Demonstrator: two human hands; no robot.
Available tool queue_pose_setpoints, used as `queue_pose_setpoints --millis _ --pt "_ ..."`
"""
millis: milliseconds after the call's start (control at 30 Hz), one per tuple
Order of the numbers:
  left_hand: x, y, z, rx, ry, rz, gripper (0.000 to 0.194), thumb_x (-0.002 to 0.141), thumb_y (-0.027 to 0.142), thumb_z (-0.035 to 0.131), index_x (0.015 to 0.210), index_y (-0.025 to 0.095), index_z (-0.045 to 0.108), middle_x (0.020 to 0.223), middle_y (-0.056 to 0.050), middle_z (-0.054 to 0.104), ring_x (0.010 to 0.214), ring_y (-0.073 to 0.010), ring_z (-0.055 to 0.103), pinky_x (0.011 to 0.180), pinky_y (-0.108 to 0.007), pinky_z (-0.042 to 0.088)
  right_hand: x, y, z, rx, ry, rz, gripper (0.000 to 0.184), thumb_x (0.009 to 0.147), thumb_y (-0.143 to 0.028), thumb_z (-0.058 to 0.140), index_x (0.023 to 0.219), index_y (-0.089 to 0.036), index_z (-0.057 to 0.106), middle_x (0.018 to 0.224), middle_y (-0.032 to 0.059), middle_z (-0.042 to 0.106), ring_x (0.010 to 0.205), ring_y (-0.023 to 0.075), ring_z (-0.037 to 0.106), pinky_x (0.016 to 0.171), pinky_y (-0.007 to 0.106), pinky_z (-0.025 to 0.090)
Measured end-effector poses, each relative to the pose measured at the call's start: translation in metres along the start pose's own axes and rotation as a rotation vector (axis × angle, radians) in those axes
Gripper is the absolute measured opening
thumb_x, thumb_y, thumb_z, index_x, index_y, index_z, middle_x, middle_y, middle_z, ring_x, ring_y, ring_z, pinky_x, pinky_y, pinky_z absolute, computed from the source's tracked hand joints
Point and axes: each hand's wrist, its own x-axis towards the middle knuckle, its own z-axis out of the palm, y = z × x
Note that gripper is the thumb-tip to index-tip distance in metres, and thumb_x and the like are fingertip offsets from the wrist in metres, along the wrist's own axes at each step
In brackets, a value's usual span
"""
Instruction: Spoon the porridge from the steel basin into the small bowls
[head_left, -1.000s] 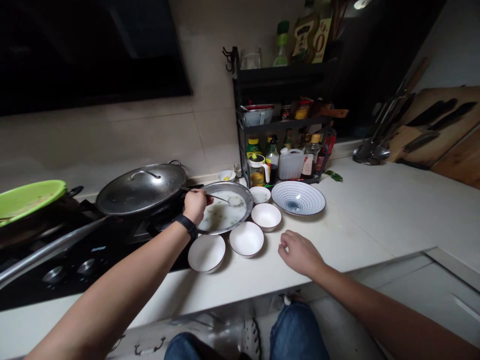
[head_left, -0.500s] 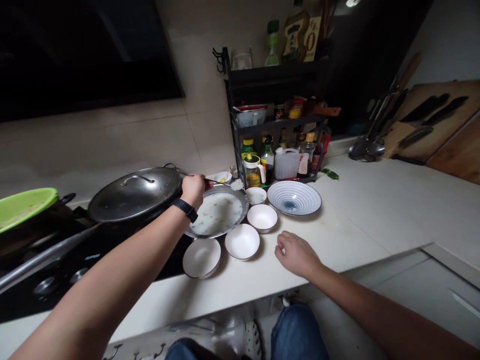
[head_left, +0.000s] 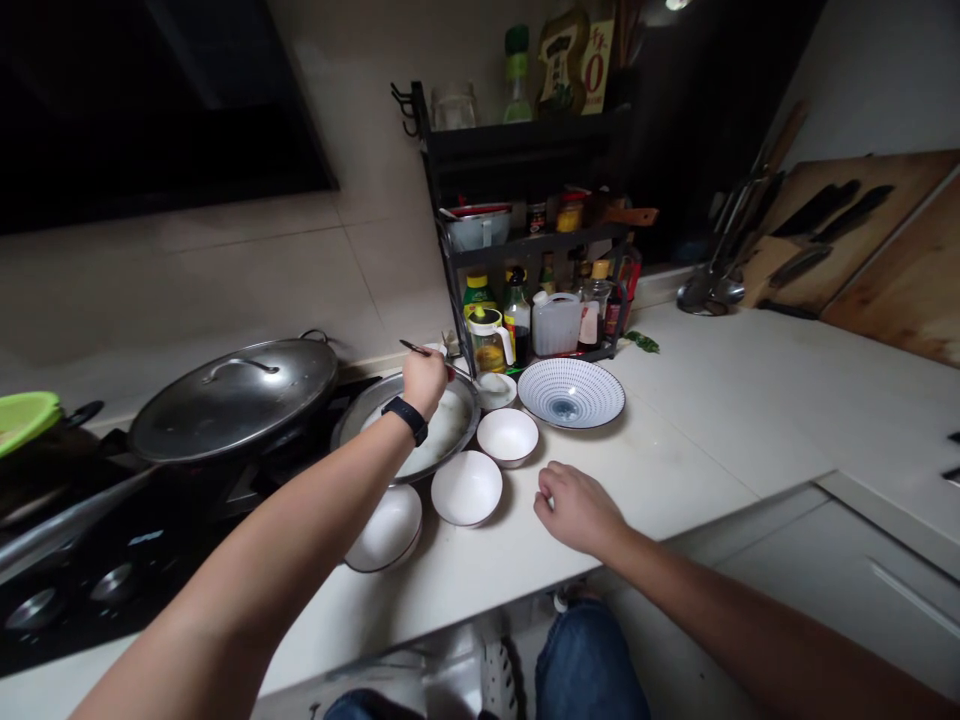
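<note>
My left hand (head_left: 425,382), with a black watch at the wrist, is closed round the dark handle of a ladle (head_left: 493,383). The ladle's head is at the farthest small white bowl (head_left: 497,397), with pale, milky contents there. Below the hand is a wide metal basin (head_left: 352,425) of whitish liquid, partly hidden by my forearm. Nearer me stand three more white bowls: one (head_left: 508,437), a second (head_left: 466,488) and a third (head_left: 386,530), partly behind my forearm. My right hand (head_left: 577,508) rests at the counter's front with its fingers curled, holding nothing visible.
A blue-patterned plate-like bowl (head_left: 571,393) sits right of the small bowls. Behind is a black rack (head_left: 525,245) with bottles and jars. On the left, a lidded pan (head_left: 236,400) and a green basket (head_left: 26,420) stand at the stove. Knives (head_left: 832,215) are far right.
My left hand has carried the ladle from above the basin's far edge to the farthest small bowl, tilting the handle up. The view has shifted right. My right hand stays put.
</note>
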Motion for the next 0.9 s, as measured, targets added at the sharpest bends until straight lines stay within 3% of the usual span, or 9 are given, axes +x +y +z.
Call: queue_pose_setpoints --millis 67,167,267,333,400,500,700,767,900 --pt "-0.007 -0.001 -0.001 0.195 -0.086 0.149 0.021 0.089 0.02 0.056 0.069 0.02 0.059 0.056 -0.005 0.061 0.06 -0.0222 0.066 0.065 -0.032 0.052 0.0 0.0 -0.001 -0.001 -0.003 0.002 0.01 0.093 -0.022 0.057 0.084 -0.02 0.061 0.096 0.0073 0.067 0.091 0.0203 0.061 0.08 0.032 0.037" --pt "-0.023 0.002 -0.009 0.456 -0.272 0.532 0.017 0.094 0.022 0.051 0.085 0.02 0.065 0.076 -0.008 0.071 0.075 -0.0232 0.069 0.076 -0.034 0.052 0.0 0.0 -0.001 -0.005 0.0 0.0 0.011 0.094 -0.022 0.056 0.084 -0.02 0.061 0.096 0.0071 0.068 0.091 0.0202 0.061 0.079 0.032 0.037" --pt "-0.04 0.006 -0.023 0.621 -0.564 0.896 0.016 0.096 0.022 0.05 0.094 0.02 0.066 0.094 -0.011 0.073 0.091 -0.0237 0.068 0.085 -0.035 0.052 0.001 0.0 0.0 -0.008 0.012 -0.008 0.011 0.093 -0.022 0.055 0.084 -0.021 0.061 0.095 0.0064 0.067 0.091 0.02 0.061 0.08 0.032 0.037" --pt "-0.048 0.008 -0.031 0.701 -0.72 1.042 0.018 0.098 0.021 0.049 0.094 0.02 0.066 0.097 -0.012 0.072 0.094 -0.0242 0.067 0.087 -0.035 0.052 0.001 0.0 0.001 -0.011 0.019 -0.009 0.011 0.093 -0.021 0.056 0.083 -0.021 0.061 0.094 0.0061 0.067 0.09 0.0199 0.061 0.079 0.032 0.037" --pt "-0.052 0.009 -0.039 0.715 -0.767 1.102 0.02 0.099 0.022 0.047 0.094 0.02 0.066 0.098 -0.013 0.072 0.096 -0.0243 0.067 0.088 -0.035 0.053 0.001 0.001 0.001 -0.012 0.022 -0.011 0.011 0.093 -0.021 0.056 0.082 -0.021 0.06 0.093 0.0058 0.066 0.09 0.0196 0.061 0.079 0.032 0.037" --pt "-0.048 0.012 -0.052 0.604 -0.613 1.031 0.019 0.099 0.025 0.049 0.097 0.02 0.067 0.098 -0.011 0.073 0.093 -0.0228 0.068 0.088 -0.035 0.053 0.001 0.001 0.002 -0.009 0.023 -0.014 0.011 0.093 -0.021 0.056 0.082 -0.021 0.06 0.093 0.0054 0.066 0.09 0.0193 0.06 0.079 0.031 0.036" --pt "-0.023 0.009 -0.087 0.313 -0.105 0.59 0.027 0.097 0.039 0.051 0.087 0.019 0.066 0.075 -0.005 0.071 0.071 -0.0202 0.069 0.07 -0.03 0.052 0.0 0.002 0.001 -0.009 0.024 -0.008 0.012 0.093 -0.02 0.055 0.082 -0.021 0.059 0.091 0.0045 0.065 0.088 0.0187 0.06 0.077 0.031 0.035" --pt "-0.016 0.001 -0.1 0.283 -0.021 0.48 0.026 0.094 0.039 0.053 0.082 0.019 0.064 0.069 -0.004 0.069 0.067 -0.0204 0.068 0.066 -0.029 0.05 0.001 0.002 0.002 -0.013 0.029 -0.01 0.012 0.092 -0.02 0.055 0.081 -0.021 0.059 0.092 0.0046 0.064 0.088 0.0188 0.06 0.077 0.031 0.035" --pt "-0.014 -0.018 -0.118 0.223 0.0 0.317 0.018 0.087 0.037 0.06 0.081 0.02 0.062 0.062 -0.002 0.066 0.059 -0.0198 0.066 0.061 -0.029 0.05 0.001 0.003 0.003 -0.01 0.035 -0.011 0.012 0.092 -0.02 0.056 0.08 -0.021 0.058 0.091 0.0045 0.064 0.087 0.0189 0.059 0.077 0.032 0.034"
